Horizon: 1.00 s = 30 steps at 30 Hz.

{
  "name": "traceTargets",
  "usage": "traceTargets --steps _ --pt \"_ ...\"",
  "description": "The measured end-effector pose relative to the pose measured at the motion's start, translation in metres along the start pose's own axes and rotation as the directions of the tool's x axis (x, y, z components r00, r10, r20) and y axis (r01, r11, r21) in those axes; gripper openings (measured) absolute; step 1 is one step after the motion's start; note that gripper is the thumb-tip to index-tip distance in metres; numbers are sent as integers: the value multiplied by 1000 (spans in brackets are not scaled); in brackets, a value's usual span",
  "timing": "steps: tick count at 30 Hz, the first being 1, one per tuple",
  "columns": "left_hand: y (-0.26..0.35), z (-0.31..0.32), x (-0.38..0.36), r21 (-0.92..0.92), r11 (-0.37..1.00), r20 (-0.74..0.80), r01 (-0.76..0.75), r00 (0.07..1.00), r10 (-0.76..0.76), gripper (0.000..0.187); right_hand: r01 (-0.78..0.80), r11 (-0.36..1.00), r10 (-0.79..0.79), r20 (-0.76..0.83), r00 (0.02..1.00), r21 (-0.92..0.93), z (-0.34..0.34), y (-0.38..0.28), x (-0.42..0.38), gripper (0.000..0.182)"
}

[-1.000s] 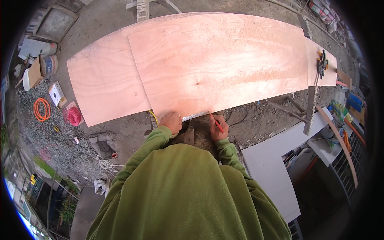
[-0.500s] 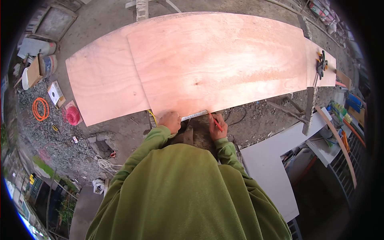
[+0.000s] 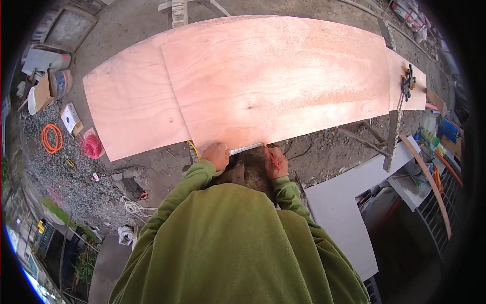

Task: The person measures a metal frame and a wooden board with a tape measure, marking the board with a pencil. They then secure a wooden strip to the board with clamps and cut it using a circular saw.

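Observation:
A large sheet of plywood [image 3: 273,81] lies over another plywood sheet [image 3: 131,106], whose left part sticks out from under it. Along the near edge of the top sheet runs the white, marked blade of a tape measure [image 3: 247,148]. My left hand [image 3: 216,155] is closed on the blade's left end at that edge; a yellow strip [image 3: 193,149] shows just left of it. In my right hand [image 3: 277,163] a red pencil [image 3: 272,157] is pinched, its tip at the sheet's edge by the blade's right end.
Black spring clamps [image 3: 407,83] grip the plywood's right end. Wooden supports [image 3: 393,139] stand beneath. A white panel [image 3: 339,213] lies at the lower right. On the left ground are an orange hose coil [image 3: 51,138], a pink string roll [image 3: 92,146] and a white box [image 3: 71,119].
My right hand and the pencil have shifted very slightly right and down. My left hand stays at the edge, and the blade remains between the hands.

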<state>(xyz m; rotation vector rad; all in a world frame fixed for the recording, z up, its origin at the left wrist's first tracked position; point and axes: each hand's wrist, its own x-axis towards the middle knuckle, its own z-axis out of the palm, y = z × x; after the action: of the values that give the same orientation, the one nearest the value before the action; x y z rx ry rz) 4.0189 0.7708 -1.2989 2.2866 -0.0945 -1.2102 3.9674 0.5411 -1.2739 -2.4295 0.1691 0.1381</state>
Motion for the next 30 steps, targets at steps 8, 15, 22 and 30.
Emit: traceTargets --steps 8,15,22,30 --pt "-11 -31 11 -85 980 11 -182 983 183 29 -267 918 321 -155 934 293 -18 -46 46 24" --pt "6 -165 94 -44 984 -165 -170 973 161 31 -287 923 326 -122 937 257 -35 -12 88 24" --pt "15 -275 170 121 990 -233 -66 968 93 33 -162 916 218 -115 969 367 -29 -34 195 24" --pt "10 -295 199 166 985 -223 46 975 -8 34 54 877 37 -178 983 477 22 -52 328 20"
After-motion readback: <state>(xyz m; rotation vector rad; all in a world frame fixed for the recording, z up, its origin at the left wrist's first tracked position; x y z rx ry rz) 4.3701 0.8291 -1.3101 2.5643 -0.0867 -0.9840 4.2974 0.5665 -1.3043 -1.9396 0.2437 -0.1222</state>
